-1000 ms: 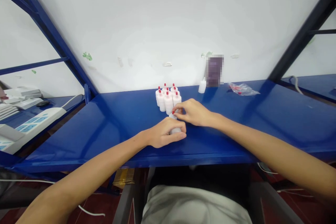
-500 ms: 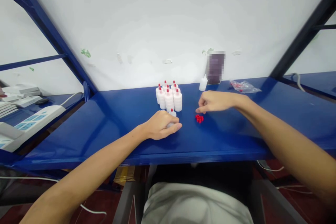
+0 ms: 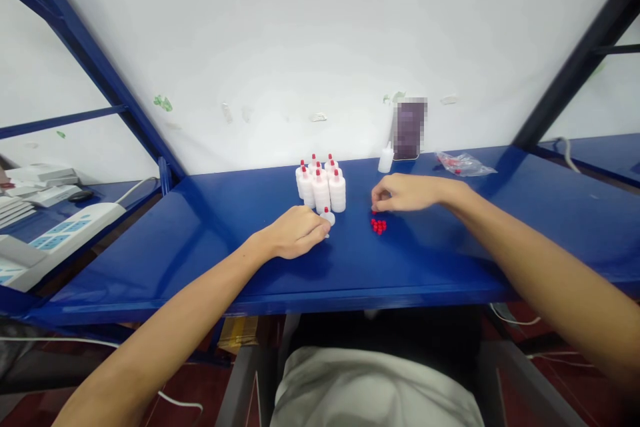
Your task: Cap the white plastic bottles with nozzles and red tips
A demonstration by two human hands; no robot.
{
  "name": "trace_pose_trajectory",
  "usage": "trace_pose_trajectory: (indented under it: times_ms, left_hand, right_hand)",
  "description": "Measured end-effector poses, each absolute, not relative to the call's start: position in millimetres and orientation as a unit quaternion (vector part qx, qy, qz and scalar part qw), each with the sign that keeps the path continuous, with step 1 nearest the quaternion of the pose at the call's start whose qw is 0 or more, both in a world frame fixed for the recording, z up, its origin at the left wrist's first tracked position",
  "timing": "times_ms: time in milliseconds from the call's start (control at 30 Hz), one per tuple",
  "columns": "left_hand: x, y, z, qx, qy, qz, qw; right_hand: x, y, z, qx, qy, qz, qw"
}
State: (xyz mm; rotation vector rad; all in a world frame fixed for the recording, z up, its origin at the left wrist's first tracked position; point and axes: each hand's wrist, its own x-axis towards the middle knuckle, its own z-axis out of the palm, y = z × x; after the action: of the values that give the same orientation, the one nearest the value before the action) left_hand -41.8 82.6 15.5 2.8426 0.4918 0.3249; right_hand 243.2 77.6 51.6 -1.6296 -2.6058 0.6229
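A small white squeeze bottle with a red cap (image 3: 327,217) stands upright in front of the bottle group, and my left hand (image 3: 297,232) is closed around its lower part. The thumb lies in front; the other fingers are largely hidden. To the right, my right hand (image 3: 403,193) pinches a small red cap (image 3: 373,212) between its fingertips. Just below that hand, a small pile of red caps (image 3: 379,227) lies on the table. Several white bottles with red caps (image 3: 323,192) stand close together beyond my left hand. An uncapped bottle (image 3: 385,159) stands near the wall.
A phone-like panel with a blurred screen (image 3: 410,130) leans on the wall. A clear plastic bag (image 3: 465,163) with red bits lies at the back right of the blue table (image 3: 225,213). A power strip (image 3: 75,233) and white boxes (image 3: 40,177) are at the left.
My right hand has lifted slightly, and a red cap now shows in its fingertips. My left hand has shifted slightly left, and more of the bottle it holds shows.
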Motion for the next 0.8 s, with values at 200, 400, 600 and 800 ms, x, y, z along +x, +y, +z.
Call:
trace_pose_trajectory:
  times_ms: [200, 400, 600, 800]
  left_hand:
    - [-44, 83, 19, 0.958, 0.189, 0.121, 0.179]
    - [-43, 83, 15, 0.91, 0.21, 0.168, 0.314]
    - [-46, 87, 10, 0.903, 0.18, 0.19, 0.34]
    - [-46, 88, 7, 0.906, 0.16, 0.211, 0.332]
  right_hand:
    - [241, 81, 47, -0.474, -0.865, 0.149, 0.06]
    - [194, 52, 40, -0.325, -0.878, 0.106, 0.334]
    - [161, 39, 15, -0.256, -0.888, 0.107, 0.367]
    - [155, 36, 8, -0.273, -0.879, 0.115, 0.375]
